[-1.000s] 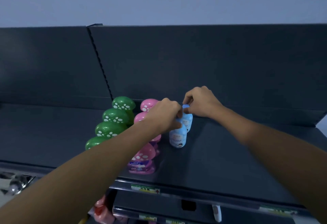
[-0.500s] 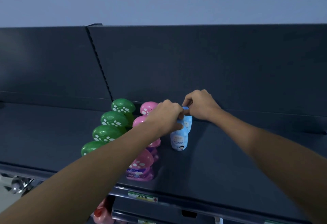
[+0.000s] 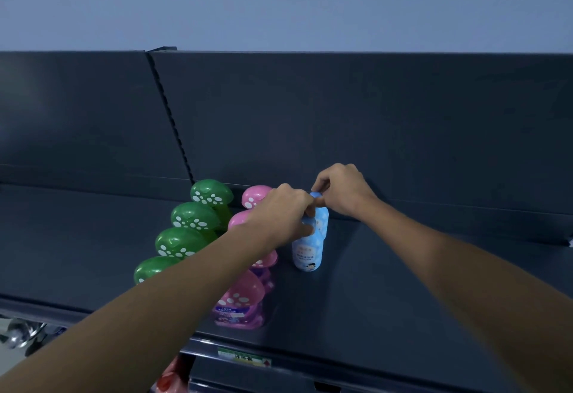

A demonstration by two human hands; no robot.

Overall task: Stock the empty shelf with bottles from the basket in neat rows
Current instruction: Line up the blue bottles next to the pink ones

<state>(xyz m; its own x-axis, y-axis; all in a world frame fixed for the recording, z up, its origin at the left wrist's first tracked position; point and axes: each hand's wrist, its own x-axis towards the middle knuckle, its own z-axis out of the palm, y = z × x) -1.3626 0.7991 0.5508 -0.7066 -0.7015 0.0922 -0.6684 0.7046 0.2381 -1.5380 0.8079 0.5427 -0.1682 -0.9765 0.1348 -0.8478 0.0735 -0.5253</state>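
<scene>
Pale blue plastic front bottle (image 3: 307,251) and rear blue bottle (image 3: 322,219) are standing mid-frame on the dark metal shelf (image 3: 387,293), left hand (image 3: 279,215) pinching the former, right hand (image 3: 341,191) the latter. Green mushroom-capped bottles (image 3: 189,217) and pink-capped bottles (image 3: 240,296) are filling rows leftward; the right side is likely awaiting more.

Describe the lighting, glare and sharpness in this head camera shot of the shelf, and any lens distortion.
Head view: dim, even bluish light with no hard shadows; small glossy highlights on the green caps; the label on the front blue bottle is too soft to read, as is the price tag; wide-angle stretch swells the forearms toward the bottom corners.
</scene>
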